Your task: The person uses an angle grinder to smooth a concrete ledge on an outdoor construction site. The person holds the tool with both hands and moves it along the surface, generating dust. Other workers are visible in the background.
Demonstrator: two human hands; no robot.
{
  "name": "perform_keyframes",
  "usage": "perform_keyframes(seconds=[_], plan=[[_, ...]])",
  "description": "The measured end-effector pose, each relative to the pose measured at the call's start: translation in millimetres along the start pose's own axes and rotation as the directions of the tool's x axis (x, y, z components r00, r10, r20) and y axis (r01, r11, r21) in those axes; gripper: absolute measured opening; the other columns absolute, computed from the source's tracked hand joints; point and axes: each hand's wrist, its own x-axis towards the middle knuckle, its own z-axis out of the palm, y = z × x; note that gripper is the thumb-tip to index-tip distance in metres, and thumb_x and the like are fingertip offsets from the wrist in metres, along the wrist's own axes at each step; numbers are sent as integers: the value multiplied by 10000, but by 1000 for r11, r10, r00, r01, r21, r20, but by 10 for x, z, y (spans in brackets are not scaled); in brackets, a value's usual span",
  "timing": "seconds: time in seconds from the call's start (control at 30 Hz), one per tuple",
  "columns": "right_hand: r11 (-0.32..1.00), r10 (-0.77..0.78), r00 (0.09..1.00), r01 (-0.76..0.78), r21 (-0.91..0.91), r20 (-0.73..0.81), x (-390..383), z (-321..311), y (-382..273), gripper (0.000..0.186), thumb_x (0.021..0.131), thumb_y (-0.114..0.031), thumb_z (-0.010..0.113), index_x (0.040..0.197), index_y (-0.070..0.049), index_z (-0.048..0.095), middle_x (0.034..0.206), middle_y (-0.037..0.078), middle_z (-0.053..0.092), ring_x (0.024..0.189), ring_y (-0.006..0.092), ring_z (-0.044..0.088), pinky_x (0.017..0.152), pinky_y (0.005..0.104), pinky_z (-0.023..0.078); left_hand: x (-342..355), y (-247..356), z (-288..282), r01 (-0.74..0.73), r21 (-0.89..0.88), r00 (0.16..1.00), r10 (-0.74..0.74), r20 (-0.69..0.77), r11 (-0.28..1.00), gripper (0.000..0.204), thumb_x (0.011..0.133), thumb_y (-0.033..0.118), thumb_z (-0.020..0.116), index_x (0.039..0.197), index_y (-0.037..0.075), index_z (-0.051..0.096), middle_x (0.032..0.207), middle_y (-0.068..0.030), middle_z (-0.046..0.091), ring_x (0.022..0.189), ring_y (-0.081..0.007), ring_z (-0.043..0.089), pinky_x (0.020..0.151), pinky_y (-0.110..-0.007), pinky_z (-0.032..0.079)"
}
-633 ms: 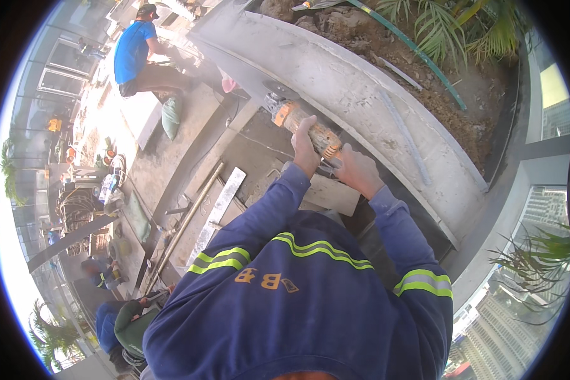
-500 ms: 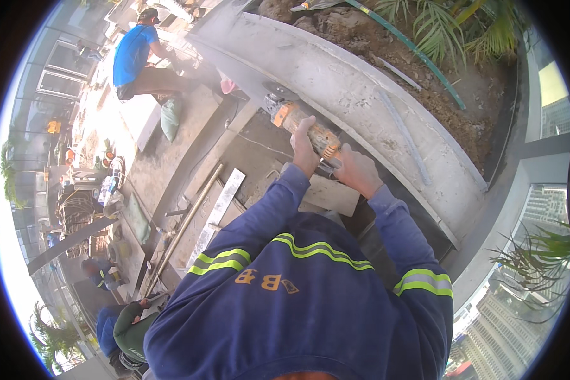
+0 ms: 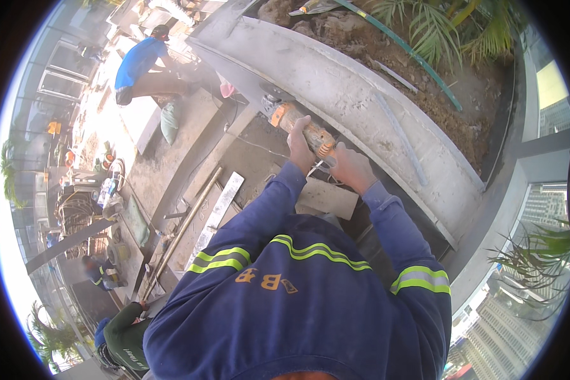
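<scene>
A dusty orange-and-grey angle grinder [image 3: 315,134] lies in both my hands, its head pointing to the far left. My left hand [image 3: 300,145] is wrapped round the middle of its body. Closed on its rear end is my right hand [image 3: 352,167], close to where a pale cord hangs down. The grinder's head is at the side face of a curved concrete planter wall [image 3: 354,88]. Dust hides part of the disc, and I cannot tell whether it touches the wall. Below the grinder lies a pale flat slab [image 3: 327,197].
A person in a blue shirt [image 3: 137,63] crouches at the far left beside a green sack [image 3: 170,123]. Left of me lie a long pole [image 3: 187,228] and a white-speckled board [image 3: 218,209]. Another person in dark green [image 3: 125,339] is at lower left. Soil and palms fill the planter.
The grinder and both hands have shifted slightly left, still along the wall. The person in blue has leaned to the right. The person in dark green has changed position.
</scene>
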Motion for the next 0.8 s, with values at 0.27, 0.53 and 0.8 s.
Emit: perform_keyframes(seconds=[0.27, 0.53, 0.8], plan=[[1000, -26, 1000, 26, 3, -13, -127, -25, 41, 323, 847, -204, 679, 1041, 12, 536, 864, 258, 721, 849, 432, 720, 749, 523, 569, -103, -78, -16, -28, -14, 999, 29, 41, 1000, 275, 878, 196, 685, 1078, 59, 556, 947, -102, 615, 829, -293, 668, 744, -507, 587], [1000, -21, 1000, 21, 14, -10, 63, 3, 27, 319, 844, -194, 670, 1043, 18, 538, 909, 270, 722, 892, 434, 718, 792, 534, 564, 88, -5, -5, -44, 26, 999, 44, 16, 999, 283, 870, 195, 693, 1080, 58, 562, 977, -110, 632, 853, -295, 677, 761, -504, 595], [1000, 25, 999, -26, 18, 39, -127, -110, -15, 327, 835, -196, 680, 1041, 17, 542, 898, 278, 721, 887, 426, 720, 773, 524, 561, -214, -46, 91, -36, -18, 999, 36, -14, 999, 284, 858, 183, 719, 1050, 45, 564, 905, -98, 602, 764, -278, 666, 687, -473, 597]])
